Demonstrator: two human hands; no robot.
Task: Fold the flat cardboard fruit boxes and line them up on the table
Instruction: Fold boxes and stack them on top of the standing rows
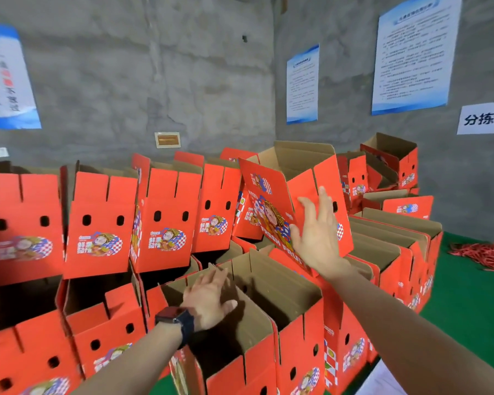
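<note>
Fingers [216, 280] of the left hand [206, 305], below and left of the tilted fruit box [265, 201], lay straight and close together on a brown inner flap of the open fruit box [300, 334] nearest the camera, gripping nothing. A dark wristwatch [174, 317] sat on that wrist. Further left of the tilted fruit box, a row of folded boxes [100, 223] stood upright on top of a lower row, printed faces forward. The tilted fruit box itself leaned out of line, its top toward the left and its flaps up, resting on boxes beneath it. Against its red side the right hand [317, 238] pressed flat, fingers [324, 201] spread wide and straight, curled round no edge.

The step appeared to be squaring this box into the row. Doing it well probably called for pushing low and evenly with the palm so the thin walls did not buckle, while the left hand steadied the box below. Right of the tilted fruit box, more packed boxes [388, 240] stood tightly together, and beyond them a heap of red cords [485, 255] lay on the green surface [468, 303].
</note>
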